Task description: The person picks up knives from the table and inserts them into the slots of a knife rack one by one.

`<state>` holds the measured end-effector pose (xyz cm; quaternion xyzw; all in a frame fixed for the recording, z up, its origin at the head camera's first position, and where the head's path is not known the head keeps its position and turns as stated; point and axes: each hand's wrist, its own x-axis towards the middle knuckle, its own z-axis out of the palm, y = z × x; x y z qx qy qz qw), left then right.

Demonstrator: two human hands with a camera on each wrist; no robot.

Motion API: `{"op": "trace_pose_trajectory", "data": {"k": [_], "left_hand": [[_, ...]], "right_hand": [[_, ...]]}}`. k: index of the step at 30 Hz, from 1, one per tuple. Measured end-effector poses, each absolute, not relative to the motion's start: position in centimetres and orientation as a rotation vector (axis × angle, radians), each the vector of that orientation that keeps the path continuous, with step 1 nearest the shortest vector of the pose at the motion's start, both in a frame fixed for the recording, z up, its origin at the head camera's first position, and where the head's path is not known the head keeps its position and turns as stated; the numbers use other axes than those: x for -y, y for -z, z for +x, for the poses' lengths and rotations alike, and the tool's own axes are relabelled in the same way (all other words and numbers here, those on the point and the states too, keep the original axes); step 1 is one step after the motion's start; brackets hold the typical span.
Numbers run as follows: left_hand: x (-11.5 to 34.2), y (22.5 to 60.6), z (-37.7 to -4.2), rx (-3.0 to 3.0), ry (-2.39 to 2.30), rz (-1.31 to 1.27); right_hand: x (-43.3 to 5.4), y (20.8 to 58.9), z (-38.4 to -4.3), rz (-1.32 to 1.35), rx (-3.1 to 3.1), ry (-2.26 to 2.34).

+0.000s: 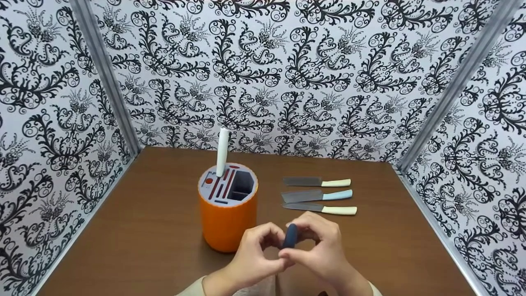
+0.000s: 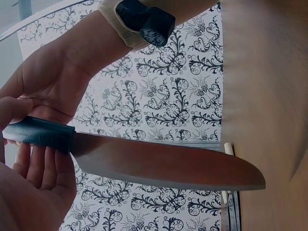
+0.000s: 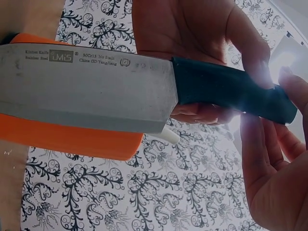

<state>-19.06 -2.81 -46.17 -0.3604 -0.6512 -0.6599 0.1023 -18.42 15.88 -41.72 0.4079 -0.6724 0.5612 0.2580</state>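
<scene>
Both hands hold one kitchen knife by its dark blue handle (image 1: 290, 235). My left hand (image 1: 257, 250) has thumb and fingers at the handle's left side. From the right, my right hand (image 1: 322, 246) pinches it between thumb and fingers. The broad steel blade (image 2: 168, 161) points down toward the table in the left wrist view; in the head view the hands hide most of it. Lettering is printed on the blade (image 3: 86, 82) near the handle in the right wrist view. Left of the hands stands an orange knife holder (image 1: 228, 226) with a grey slotted top.
A white handle (image 1: 222, 152) sticks up from a holder slot. On the brown table (image 1: 156, 230) to the right lie a cream-handled knife (image 1: 337, 183), a light-blue-handled cleaver (image 1: 337, 195) and another cream-handled knife (image 1: 339, 210). Patterned walls (image 1: 263, 61) with metal posts enclose the table.
</scene>
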Motion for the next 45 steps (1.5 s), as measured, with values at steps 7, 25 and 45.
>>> {"op": "trace_pose_trajectory", "data": {"k": [7,25,45], "left_hand": [[2.6,46.3,-19.0,1.954,1.905,-1.082],[3.1,46.0,-19.3,2.042,1.943,-1.048],[4.7,43.9,-19.4,2.153,1.909,-0.943]], "right_hand": [[-16.0,41.7,-18.4,1.058,1.875,-1.513],[-15.9,41.9,-18.5,1.004,1.934,-1.493],[-16.5,43.9,-26.1,0.673,1.966,-1.745]]}}
